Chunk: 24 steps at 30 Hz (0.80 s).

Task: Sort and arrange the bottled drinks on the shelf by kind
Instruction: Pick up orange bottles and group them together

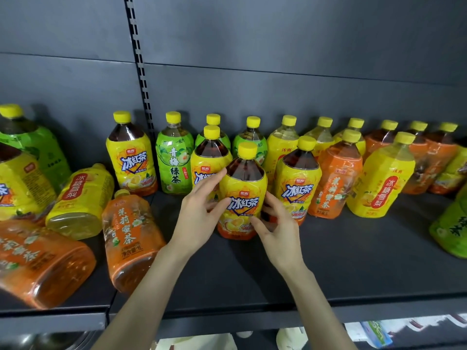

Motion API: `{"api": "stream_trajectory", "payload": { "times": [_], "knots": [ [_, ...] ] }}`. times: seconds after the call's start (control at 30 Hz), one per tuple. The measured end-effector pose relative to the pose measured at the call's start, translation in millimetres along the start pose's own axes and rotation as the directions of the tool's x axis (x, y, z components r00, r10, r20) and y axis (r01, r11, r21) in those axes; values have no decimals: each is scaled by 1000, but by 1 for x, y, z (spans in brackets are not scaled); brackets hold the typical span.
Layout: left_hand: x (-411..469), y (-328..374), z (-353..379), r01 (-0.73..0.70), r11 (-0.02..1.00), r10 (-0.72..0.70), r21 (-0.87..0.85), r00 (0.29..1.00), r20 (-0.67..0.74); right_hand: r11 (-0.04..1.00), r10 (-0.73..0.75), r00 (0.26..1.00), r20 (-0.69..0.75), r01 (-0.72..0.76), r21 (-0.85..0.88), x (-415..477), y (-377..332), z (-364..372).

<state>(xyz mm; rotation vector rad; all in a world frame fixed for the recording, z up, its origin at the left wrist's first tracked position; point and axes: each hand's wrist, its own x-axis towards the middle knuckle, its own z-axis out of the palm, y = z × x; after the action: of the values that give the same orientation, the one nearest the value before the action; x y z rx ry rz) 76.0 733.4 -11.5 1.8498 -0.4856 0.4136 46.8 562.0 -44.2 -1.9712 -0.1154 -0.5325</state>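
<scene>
Five iced black tea bottles [130, 157] stand on the shelf [353, 261]. The middle iced black tea bottle [243, 195], forward of the others, is gripped by the left hand [199, 213] and right hand [275, 228], fingers curled round its label.

Behind the grip rises a dark grey metal back panel [278, 46], crossed by horizontal seams and paler toward the top. Up and left of the grip runs a slotted upright [141, 79]. Beneath the grip lies the black shelf [328, 261]. Lower still, under its front edge, blurred pale shapes [290, 337] show.
</scene>
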Motion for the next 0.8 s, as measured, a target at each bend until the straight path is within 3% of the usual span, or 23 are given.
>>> {"api": "stream_trajectory", "payload": {
  "times": [0.2, 0.47, 0.6, 0.8],
  "knots": [
    [-31, -1, -31, 45, 972, -3, 229, 984, -177, 990, -124, 982, -141, 114, -77, -26, -11, 5],
    [-50, -12, -108, 242, 907, -122, 346, 935, -333, 992, -117, 993, 23, 116, 40, -32, -47, 62],
    [-51, -27, -142, 386, 845, -278, 370, 908, -313, 994, -80, 992, 102, 72, 82, -31, -65, 105],
    [-32, -43, -180, 425, 735, -464, 528, 884, -64, 985, 132, 944, 303, -160, 68, -22, -85, 150]
  ]
}}
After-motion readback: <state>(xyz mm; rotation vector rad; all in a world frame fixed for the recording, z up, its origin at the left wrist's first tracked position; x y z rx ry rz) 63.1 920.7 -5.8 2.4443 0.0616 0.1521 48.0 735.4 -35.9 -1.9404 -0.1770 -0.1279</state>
